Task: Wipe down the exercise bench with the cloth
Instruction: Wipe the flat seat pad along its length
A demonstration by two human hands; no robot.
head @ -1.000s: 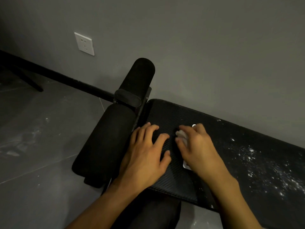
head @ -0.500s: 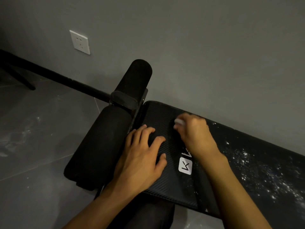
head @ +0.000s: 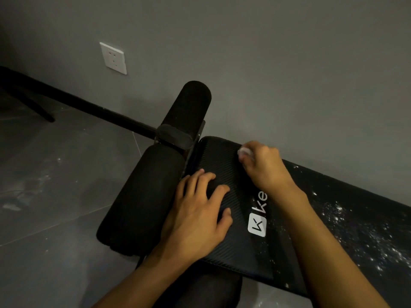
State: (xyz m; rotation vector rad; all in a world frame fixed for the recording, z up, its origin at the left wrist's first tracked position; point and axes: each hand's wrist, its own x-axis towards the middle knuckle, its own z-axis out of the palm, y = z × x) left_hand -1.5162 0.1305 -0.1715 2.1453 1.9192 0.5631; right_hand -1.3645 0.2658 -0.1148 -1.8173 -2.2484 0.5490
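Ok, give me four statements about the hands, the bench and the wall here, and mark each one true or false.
1. The right hand grips the cloth near the far edge of the bench. True.
2. The left hand holds a spray bottle. False: it rests open on the bench, holding nothing.
3. White specks lie on the bench to the right of the logo. True.
4. A plug sits in the wall socket. False: nothing is plugged in.

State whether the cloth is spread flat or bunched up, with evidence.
Bunched up: only a small white wad of the cloth shows beyond the curled fingers of the right hand.
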